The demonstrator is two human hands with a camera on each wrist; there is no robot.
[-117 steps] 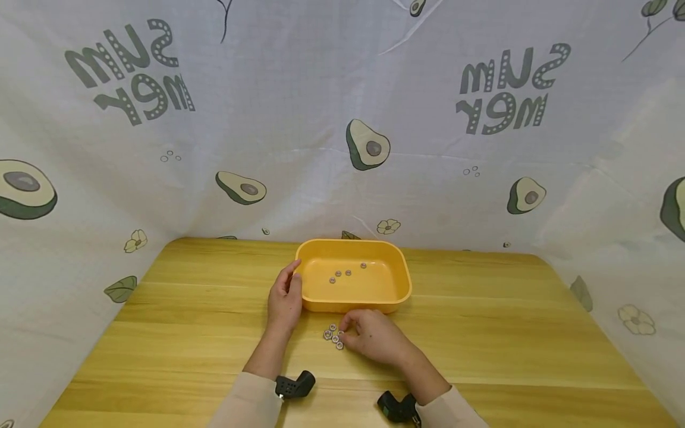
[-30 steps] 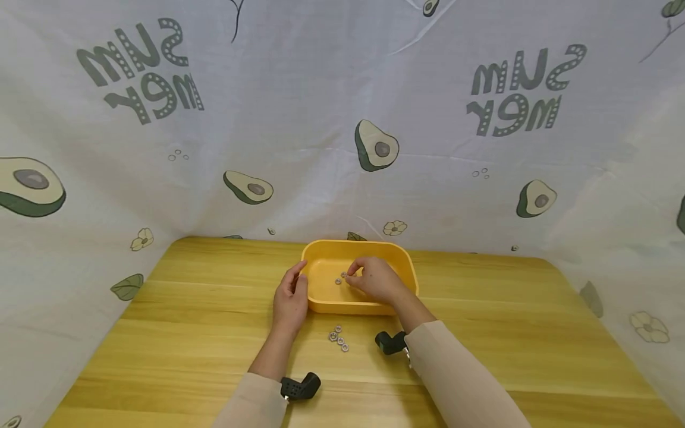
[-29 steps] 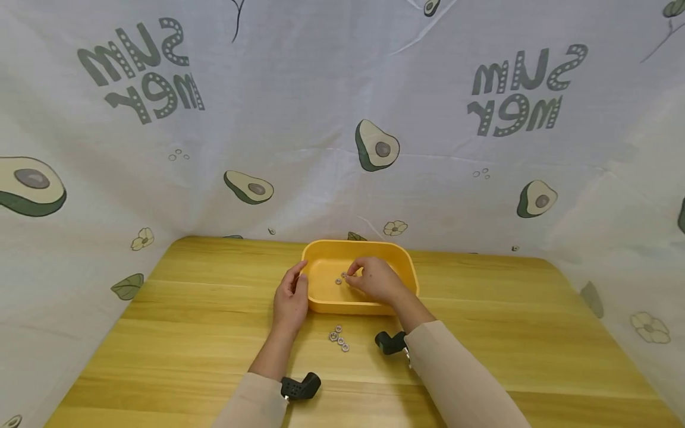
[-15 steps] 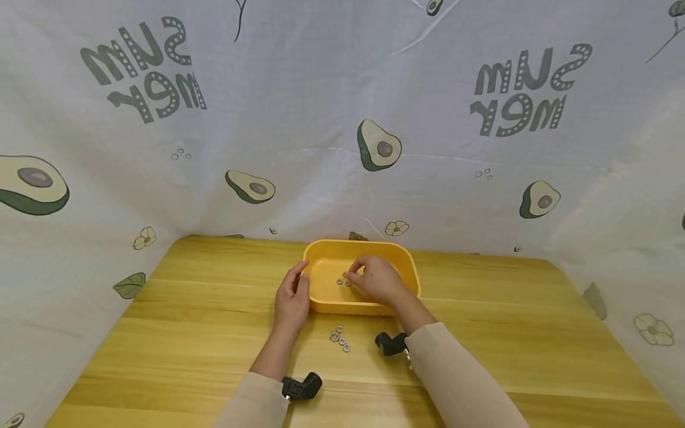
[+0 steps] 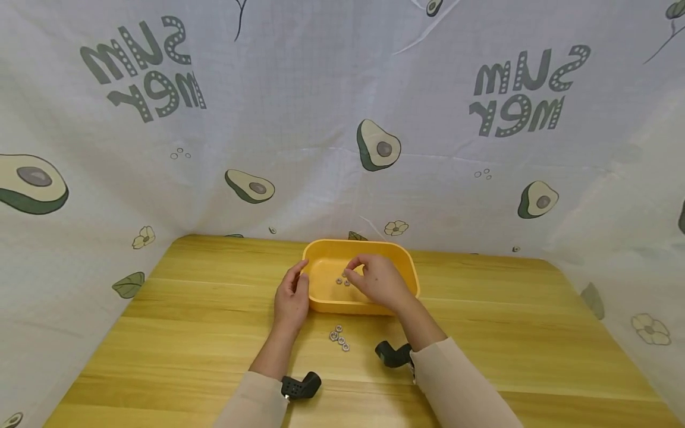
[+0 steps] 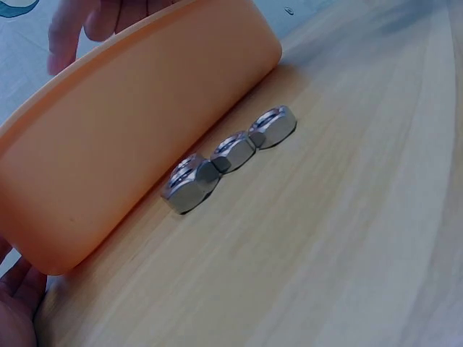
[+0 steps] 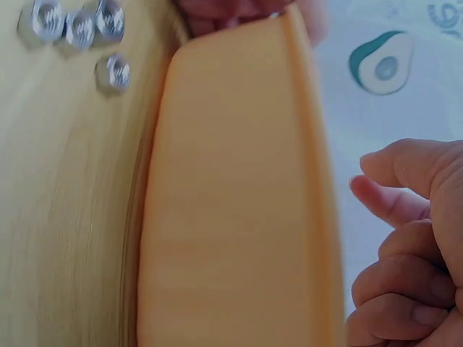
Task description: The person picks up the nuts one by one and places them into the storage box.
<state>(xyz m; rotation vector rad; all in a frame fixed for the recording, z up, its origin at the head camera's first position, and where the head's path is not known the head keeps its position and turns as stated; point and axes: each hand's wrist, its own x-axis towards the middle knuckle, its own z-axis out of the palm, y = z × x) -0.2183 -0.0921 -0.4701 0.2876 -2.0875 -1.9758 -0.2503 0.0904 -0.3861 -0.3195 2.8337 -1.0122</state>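
Observation:
A yellow plastic tray (image 5: pixel 348 307) stands on the table, a few small metal hex nuts (image 5: pixel 346 283) on its floor. My right hand (image 5: pixel 379 280) is over the tray, thumb and index finger close together; in the right wrist view the fingertips (image 7: pixel 370 165) are slightly apart with nothing visible between them. It hides part of the tray floor. My left hand (image 5: pixel 291 302) rests against the tray's left wall, fingers reaching up to the rim, lightly bent. Several more nuts (image 5: pixel 334 336) lie in a cluster on the table in front of the tray.
The wooden table (image 5: pixel 214 333) reaches back to a white printed cloth (image 5: pixel 299 119) that hangs behind and at both sides. Black wrist cameras (image 5: pixel 302 386) sit on both wrists. The tray's walls rise around the right hand's fingers.
Earlier, the right hand was among the nuts on the table; it then moved into the tray, where a nut now lies below its fingertips. It has just lifted slightly. The left hand stays.

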